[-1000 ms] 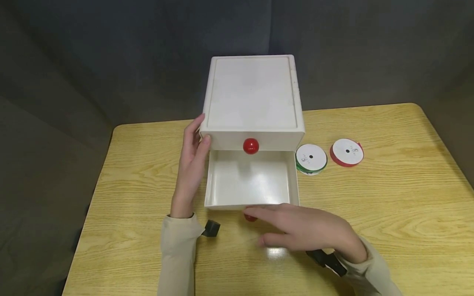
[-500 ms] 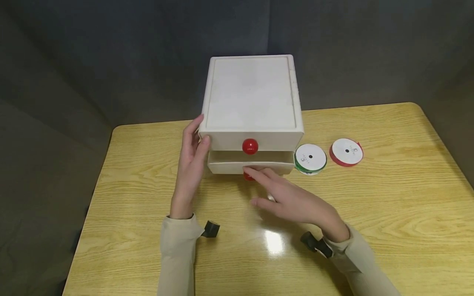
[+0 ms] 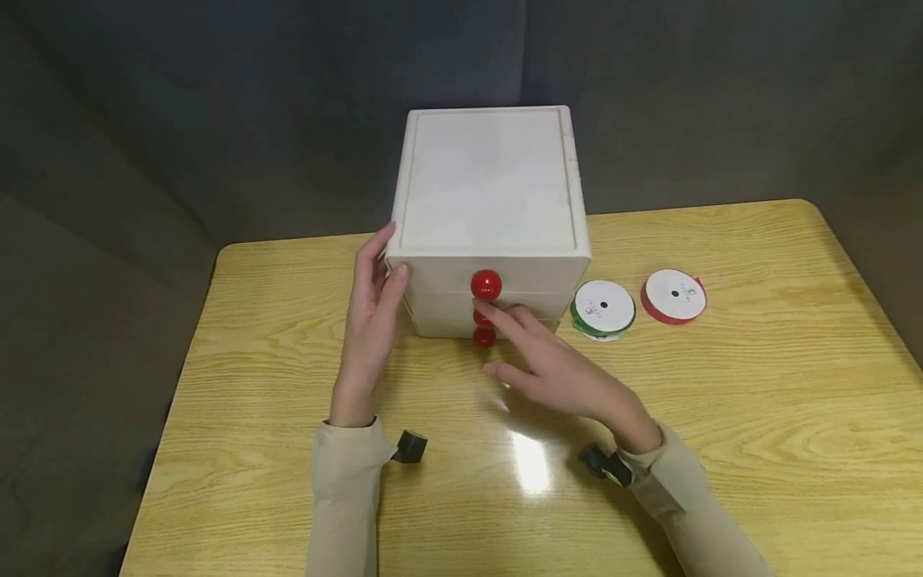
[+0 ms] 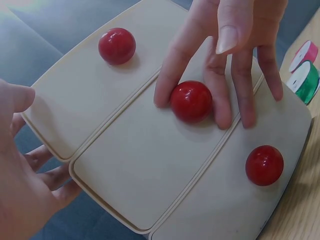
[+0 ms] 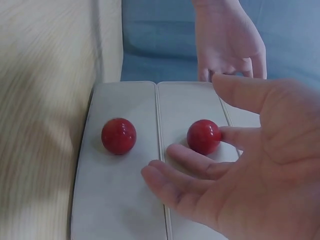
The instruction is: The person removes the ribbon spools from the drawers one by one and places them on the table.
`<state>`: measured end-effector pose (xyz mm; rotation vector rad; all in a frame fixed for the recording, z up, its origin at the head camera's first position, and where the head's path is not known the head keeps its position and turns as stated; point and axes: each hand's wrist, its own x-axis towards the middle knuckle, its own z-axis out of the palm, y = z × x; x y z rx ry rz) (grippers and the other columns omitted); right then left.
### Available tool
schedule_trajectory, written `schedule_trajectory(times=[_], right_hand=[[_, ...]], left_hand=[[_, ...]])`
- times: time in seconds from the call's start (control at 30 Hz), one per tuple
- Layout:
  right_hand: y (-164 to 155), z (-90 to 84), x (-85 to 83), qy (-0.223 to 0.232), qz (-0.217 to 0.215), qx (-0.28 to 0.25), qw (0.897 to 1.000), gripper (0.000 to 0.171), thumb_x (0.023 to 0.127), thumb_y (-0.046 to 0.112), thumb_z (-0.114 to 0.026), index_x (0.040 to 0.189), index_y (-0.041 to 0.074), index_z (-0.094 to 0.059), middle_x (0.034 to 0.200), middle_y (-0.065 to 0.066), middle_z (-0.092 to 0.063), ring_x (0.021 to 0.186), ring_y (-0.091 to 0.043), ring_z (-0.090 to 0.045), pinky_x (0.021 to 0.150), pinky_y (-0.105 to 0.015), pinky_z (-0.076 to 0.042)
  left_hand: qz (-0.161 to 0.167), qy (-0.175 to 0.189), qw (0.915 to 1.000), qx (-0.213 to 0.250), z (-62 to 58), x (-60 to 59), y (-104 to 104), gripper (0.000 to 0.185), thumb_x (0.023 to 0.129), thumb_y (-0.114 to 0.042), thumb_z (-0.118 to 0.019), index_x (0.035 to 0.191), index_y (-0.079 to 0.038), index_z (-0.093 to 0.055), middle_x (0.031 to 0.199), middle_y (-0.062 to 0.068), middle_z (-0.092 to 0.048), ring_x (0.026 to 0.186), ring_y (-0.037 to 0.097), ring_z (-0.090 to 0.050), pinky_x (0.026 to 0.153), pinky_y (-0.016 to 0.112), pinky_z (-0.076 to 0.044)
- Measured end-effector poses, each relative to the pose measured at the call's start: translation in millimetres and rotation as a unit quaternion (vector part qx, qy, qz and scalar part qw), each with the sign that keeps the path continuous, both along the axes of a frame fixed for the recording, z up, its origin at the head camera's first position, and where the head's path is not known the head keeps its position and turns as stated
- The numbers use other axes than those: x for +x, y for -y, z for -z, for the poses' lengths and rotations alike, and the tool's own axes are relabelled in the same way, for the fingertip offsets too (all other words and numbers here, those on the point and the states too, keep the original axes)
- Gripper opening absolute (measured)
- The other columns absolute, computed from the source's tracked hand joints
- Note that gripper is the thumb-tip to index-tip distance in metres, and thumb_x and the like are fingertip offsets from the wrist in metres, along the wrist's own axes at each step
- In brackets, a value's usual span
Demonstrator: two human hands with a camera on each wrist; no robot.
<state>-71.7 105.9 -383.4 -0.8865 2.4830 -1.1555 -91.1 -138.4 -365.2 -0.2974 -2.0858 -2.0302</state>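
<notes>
A white three-drawer box (image 3: 490, 180) with round red knobs stands at the back of the wooden table, its drawer fronts flush. My left hand (image 3: 370, 312) steadies its left front edge, thumb at the top drawer's front and the other fingers along the side. At the middle drawer, my right hand (image 3: 555, 369) presses the front with straight, spread fingers. In the left wrist view two of these fingers straddle the middle knob (image 4: 191, 102). The top knob (image 4: 117, 46) and bottom knob (image 4: 264, 165) are untouched.
Right of the box lie a green ribbon spool (image 3: 604, 307) and a red ribbon spool (image 3: 674, 295), both with white faces. The wooden table (image 3: 779, 385) extends to both sides. A dark curtain (image 3: 288, 120) hangs behind it.
The middle drawer has slid from pulled out to fully in, pushed by my right hand, which moved away from me towards the box. My left hand stays at the box's left edge.
</notes>
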Motion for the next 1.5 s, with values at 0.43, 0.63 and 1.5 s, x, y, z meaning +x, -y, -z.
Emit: schedule_trajectory(times=[0.43,0.63,1.5], right_hand=[[-2,4.6,-6.7,0.006,-0.041,-0.014,0.999,0.065,0.105,0.029,-0.064,0.163,0.020,-0.036,0.141,-0.013,-0.052,0.123,-0.032,-0.054,0.102,-0.051,-0.047],[-4,11.8,-9.4,0.037,-0.068,0.022,0.997,0.058,0.105,0.028,-0.061,0.157,0.008,-0.044,0.147,-0.018,-0.051,0.132,-0.036,-0.052,0.107,-0.056,-0.045],[0,23.7,-15.1,0.055,-0.076,0.045,0.995,0.055,0.105,0.026,-0.060,0.152,0.001,-0.047,0.146,-0.015,-0.057,0.134,-0.030,-0.053,0.110,-0.052,-0.043]], left_hand=[[0.001,0.005,1.0000,0.007,0.5,0.0,1,0.056,0.106,-0.011,-0.055,0.158,-0.009,-0.034,0.158,0.005,-0.042,0.142,0.020,-0.043,0.118,0.041,-0.033],[-0.005,0.007,0.9999,-0.012,0.8,-1.1,0,0.068,0.099,-0.009,-0.068,0.158,-0.014,-0.036,0.154,0.003,-0.046,0.138,0.017,-0.046,0.115,0.043,-0.035],[-0.019,-0.020,0.9938,-0.108,11.0,-4.1,2,0.086,0.092,0.001,-0.075,0.161,-0.018,-0.028,0.156,0.007,-0.044,0.139,0.022,-0.044,0.114,0.053,-0.034]])
